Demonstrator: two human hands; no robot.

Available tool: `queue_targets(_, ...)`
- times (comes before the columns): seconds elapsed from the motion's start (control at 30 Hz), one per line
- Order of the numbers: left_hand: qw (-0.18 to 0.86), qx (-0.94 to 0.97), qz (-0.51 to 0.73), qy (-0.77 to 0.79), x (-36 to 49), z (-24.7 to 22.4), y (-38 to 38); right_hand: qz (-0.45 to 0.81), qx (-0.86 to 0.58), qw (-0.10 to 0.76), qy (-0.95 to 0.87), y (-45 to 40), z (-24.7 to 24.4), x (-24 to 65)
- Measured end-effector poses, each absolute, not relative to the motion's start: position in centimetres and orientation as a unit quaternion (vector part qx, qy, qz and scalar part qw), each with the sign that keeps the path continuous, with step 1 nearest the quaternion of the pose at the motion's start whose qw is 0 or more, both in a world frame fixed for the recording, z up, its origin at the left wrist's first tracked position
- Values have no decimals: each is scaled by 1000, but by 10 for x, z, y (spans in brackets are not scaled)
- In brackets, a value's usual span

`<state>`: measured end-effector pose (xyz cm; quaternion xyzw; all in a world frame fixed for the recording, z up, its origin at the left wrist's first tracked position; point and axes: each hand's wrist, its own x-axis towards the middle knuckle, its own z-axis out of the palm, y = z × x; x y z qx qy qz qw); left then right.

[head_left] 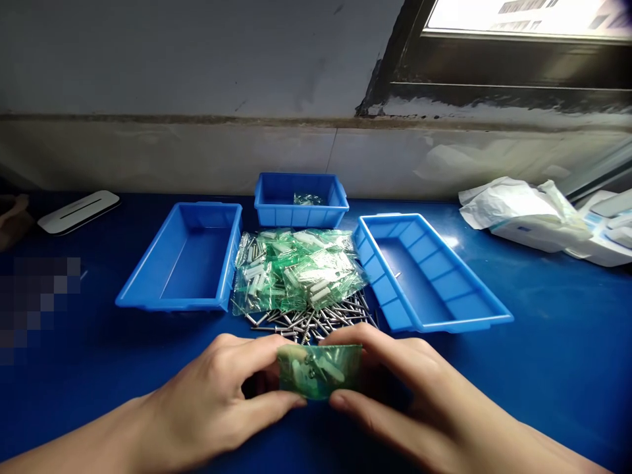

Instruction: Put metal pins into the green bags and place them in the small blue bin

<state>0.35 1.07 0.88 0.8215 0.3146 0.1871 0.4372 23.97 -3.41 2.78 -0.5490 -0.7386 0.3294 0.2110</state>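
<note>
The held translucent green plastic packet [320, 372] appears filled; whether it is sealed cannot be determined. Beyond it, piled green plastic packets [289, 273] and loose silver metal screws [340, 319] lie on the blue worktop [553, 309]. Left hand [222, 388] and right hand [419, 388] grip the held packet between them, at opposite sides.

The left hand [222, 382] and right hand [422, 388] hold a green bag [320, 372] over the table [557, 336]. Screws [323, 320] and more bags [299, 268] lie between two blue bins [195, 263]; a third bin [302, 216] stands near the far edge.
</note>
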Motion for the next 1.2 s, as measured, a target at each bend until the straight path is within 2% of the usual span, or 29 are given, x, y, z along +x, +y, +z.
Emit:
queue_targets(0.23, 443, 825, 190, 294, 6, 14, 11, 372, -449, 272, -766, -37, 25, 246)
queue_targets(0.73, 439, 820, 189, 315, 9, 14, 10, 377, -487, 239, -751, -35, 21, 245)
queue_targets(1.2, 441, 814, 187, 328, 11, 19, 5, 387, -465, 259, -753, -38, 34, 242)
